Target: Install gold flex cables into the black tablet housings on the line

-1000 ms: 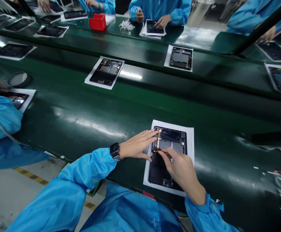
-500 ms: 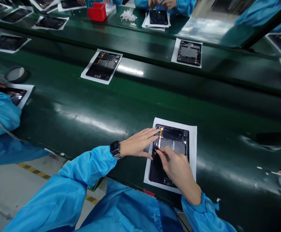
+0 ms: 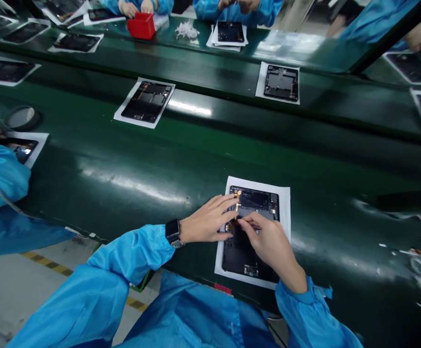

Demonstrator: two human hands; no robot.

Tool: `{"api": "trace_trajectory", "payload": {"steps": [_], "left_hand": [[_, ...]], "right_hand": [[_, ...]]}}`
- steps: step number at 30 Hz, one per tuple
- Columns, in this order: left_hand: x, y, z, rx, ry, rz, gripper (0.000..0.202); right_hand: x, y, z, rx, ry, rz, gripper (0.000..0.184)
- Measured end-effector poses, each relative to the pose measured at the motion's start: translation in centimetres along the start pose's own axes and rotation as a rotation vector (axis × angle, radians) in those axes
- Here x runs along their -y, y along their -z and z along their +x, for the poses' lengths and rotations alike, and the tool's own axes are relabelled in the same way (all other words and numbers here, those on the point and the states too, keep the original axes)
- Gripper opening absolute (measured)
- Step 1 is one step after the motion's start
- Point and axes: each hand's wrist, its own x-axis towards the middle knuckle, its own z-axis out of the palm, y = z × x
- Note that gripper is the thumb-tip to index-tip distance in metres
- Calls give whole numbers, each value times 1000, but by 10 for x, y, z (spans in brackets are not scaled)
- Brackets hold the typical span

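Note:
An opened black tablet chassis (image 3: 257, 203) lies on a white sheet (image 3: 285, 193) on the green conveyor belt in front of me. An orange flex cable (image 3: 237, 205) runs down its left side. My left hand (image 3: 206, 221), with a dark watch on the wrist, lies flat with fingers stretched out on the chassis's left edge beside the cable. My right hand (image 3: 270, 244) pinches its fingertips together at the cable's lower end, over the middle of the chassis. What the pinch holds is too small to make out.
More opened tablets on white sheets lie on the belt: one (image 3: 146, 101) at the centre left, one (image 3: 281, 83) further back. A red box (image 3: 141, 25) stands at the far side, where other people in blue coats work. A co-worker's sleeve (image 3: 0, 169) is at my left.
My right hand's pinch has moved slightly up along the cable toward my left fingers. The loose tablets on the belt have drifted left.

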Motion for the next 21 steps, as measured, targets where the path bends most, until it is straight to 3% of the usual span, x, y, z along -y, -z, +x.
{"api": "trace_trajectory", "payload": {"steps": [2,5,10,14,21], "left_hand": [[-5,-4,0,4,-10,33,29],[-6,-8,-2,10,-7,17,19],[1,-3,-1,-9,42,-115,54],[5,1,0,25,50,-143,77],[9,-2,-1,23,43,-135,87]], "right_hand": [[-2,1,-2,-19,11,-67,23],[2,-6,-7,-71,51,-248,27],[20,-23,-13,-117,144,-396,27],[21,-26,-13,-122,161,-389,27],[9,-24,-15,-120,149,-247,27]]}}
